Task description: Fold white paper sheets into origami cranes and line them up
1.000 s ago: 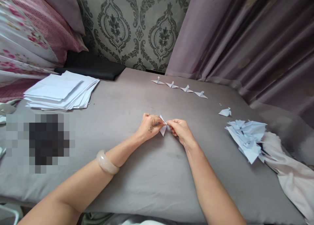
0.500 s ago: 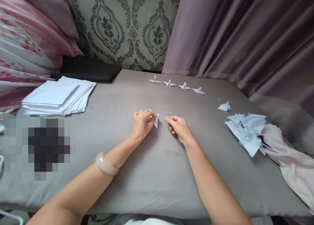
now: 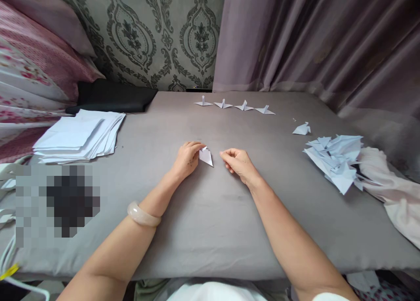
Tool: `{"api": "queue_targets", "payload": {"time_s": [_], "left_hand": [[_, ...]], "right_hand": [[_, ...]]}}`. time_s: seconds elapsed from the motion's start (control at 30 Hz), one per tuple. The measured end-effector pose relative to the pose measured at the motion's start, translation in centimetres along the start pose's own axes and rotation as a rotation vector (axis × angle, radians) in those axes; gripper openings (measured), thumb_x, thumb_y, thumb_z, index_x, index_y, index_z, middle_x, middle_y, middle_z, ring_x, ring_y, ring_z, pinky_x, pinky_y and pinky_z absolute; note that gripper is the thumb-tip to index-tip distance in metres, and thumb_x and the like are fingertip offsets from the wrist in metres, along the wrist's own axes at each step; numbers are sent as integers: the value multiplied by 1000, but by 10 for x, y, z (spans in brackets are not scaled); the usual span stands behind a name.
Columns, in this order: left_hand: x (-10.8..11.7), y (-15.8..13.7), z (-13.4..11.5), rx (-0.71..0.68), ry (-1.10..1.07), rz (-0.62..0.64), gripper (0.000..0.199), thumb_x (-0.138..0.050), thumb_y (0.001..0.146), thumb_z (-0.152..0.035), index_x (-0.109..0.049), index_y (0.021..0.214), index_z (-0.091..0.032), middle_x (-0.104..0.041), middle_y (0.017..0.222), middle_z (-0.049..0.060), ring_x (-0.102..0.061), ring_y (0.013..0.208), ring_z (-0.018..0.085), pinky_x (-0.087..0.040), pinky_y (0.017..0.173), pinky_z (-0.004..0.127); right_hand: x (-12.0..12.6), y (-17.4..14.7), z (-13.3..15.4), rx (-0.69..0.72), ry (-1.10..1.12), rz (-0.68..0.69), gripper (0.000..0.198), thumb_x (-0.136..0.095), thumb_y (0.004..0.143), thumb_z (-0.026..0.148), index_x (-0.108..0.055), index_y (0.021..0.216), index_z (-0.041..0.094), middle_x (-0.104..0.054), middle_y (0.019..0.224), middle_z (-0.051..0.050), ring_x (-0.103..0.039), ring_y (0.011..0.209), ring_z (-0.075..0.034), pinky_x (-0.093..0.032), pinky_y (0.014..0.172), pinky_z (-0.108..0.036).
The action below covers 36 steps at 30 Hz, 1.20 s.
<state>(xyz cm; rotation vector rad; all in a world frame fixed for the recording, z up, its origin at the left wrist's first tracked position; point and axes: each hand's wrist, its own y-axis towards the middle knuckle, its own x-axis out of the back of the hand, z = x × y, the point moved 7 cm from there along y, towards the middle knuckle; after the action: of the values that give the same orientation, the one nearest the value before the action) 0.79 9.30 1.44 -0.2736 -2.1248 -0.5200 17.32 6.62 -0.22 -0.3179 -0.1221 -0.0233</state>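
Paper figure (image 3: 206,157) at your left hand (image 3: 187,159), on gray cloth (image 3: 200,235).
Your left fingers touch its far edge; whether they clamp it cannot be told. Your right hand (image 3: 238,162), just beside, brings thumb and forefinger together. Four paper birds (image 3: 223,104) line up beyond.

The grey-clothed bench (image 3: 203,231) carries a paper stack (image 3: 75,134); right of it, a folded piece (image 3: 206,157), perhaps just touching down, four paper birds (image 3: 223,104), a lone bird (image 3: 301,129) and a paper heap (image 3: 337,161).
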Motion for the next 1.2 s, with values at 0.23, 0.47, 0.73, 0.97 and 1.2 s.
{"api": "queue_targets", "payload": {"time_s": [0.23, 0.47, 0.73, 0.97, 1.2], "left_hand": [[7, -17, 4, 198, 112, -55, 24, -51, 84, -26, -66, 101, -20, -67, 83, 6, -59, 77, 20, -45, 72, 30], [3, -28, -9, 482, -83, 58, 25, -53, 80, -25, -63, 102, -19, -68, 72, 2, -61, 65, 18, -41, 59, 27], [11, -17, -9, 298, -206, -121, 26, -64, 74, -24, -61, 99, -20, -65, 99, 4, -56, 90, 19, -46, 79, 30], [-6, -6, -6, 265, -302, -50, 14, -63, 75, -22, -68, 89, -20, -64, 79, 2, -56, 77, 17, -46, 73, 29], [-7, -6, -5, 272, -271, -61, 13, -63, 75, -24, -70, 86, -20, -65, 77, 2, -58, 74, 16, -46, 70, 27]], "right_hand": [[5, 5, -2, 74, -58, -35, 19, -62, 73, 35, -57, 68, 18, -50, 53, 5, -42, 43, -7, -31, 40, -19], [6, 4, 12, 381, -345, -74, 15, -57, 75, 29, -65, 81, 18, -65, 75, -2, -57, 67, -13, -46, 68, -26], [-8, -4, 19, 513, -507, -48, 18, -55, 75, 20, -63, 91, 20, -64, 85, -2, -58, 70, -12, -46, 72, -25], [-13, -4, 17, 508, -489, -46, 14, -53, 77, 21, -63, 86, 21, -66, 80, 0, -59, 69, -13, -44, 68, -25], [-14, -4, 18, 507, -525, -39, 14, -52, 78, 22, -63, 86, 21, -67, 82, -1, -60, 71, -13, -45, 71, -26]]}}
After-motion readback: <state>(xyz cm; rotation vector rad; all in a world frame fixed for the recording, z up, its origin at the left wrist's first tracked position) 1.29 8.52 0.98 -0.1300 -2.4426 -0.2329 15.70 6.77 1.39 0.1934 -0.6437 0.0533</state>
